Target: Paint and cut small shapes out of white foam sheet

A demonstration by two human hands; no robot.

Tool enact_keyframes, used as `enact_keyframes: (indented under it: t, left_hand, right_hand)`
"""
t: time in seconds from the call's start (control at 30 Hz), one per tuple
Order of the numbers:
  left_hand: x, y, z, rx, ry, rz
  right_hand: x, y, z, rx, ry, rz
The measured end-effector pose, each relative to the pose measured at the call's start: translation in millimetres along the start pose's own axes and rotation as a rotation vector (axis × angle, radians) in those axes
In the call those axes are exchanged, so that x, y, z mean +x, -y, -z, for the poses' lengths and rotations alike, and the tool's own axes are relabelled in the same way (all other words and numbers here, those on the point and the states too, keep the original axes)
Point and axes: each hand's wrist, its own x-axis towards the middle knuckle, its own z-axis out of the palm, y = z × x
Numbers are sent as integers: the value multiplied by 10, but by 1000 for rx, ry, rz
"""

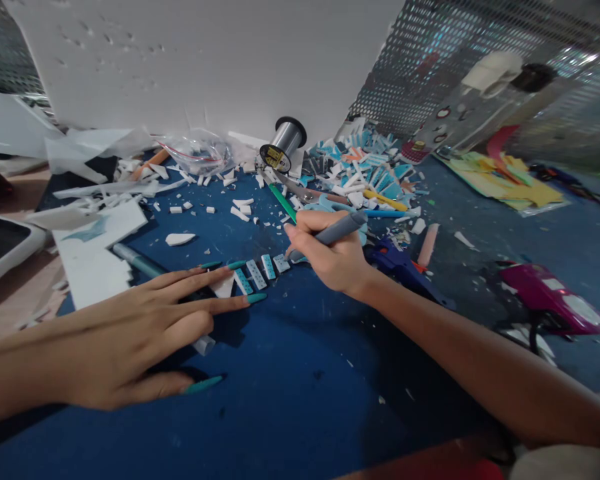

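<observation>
A short row of small foam strips (255, 274), some light blue with dark dots and some white with dots, lies on the blue tabletop (280, 387). My left hand (145, 333) rests with fingers spread, two long teal nails touching around the leftmost strip. Under its fingers lies a grey-blue tube-like piece (140, 261), partly hidden. In my right hand (330, 257) a grey marker (343, 228) is gripped like a pen, its tip down at the rightmost strip (281, 263). The exact tip is hard to make out.
Behind the hands stand a wire spool (283, 143) and a heap of blue and white foam pieces (370, 167). On the right are a dark blue glue gun (405, 267), a magenta device (555, 298) and yellow sheets (505, 177). At left are white foam board (93, 260) and a phone (5, 250).
</observation>
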Motion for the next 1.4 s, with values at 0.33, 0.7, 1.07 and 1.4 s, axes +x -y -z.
enact_keyframes:
  t: [0.33, 0.7, 1.07, 1.4]
  left_hand:
    - [15, 6, -18, 16, 19, -5]
    - [18, 7, 7, 35, 41, 1]
    - [-10, 22, -6, 50, 54, -6]
    - [-6, 10, -9, 4, 41, 10]
  right_hand:
    - [1, 5, 10, -13, 22, 55]
    - [-17, 9, -8, -5, 65, 58]
    - [6, 7, 15, -16, 49, 43]
    - [79, -70, 144, -116, -21, -45]
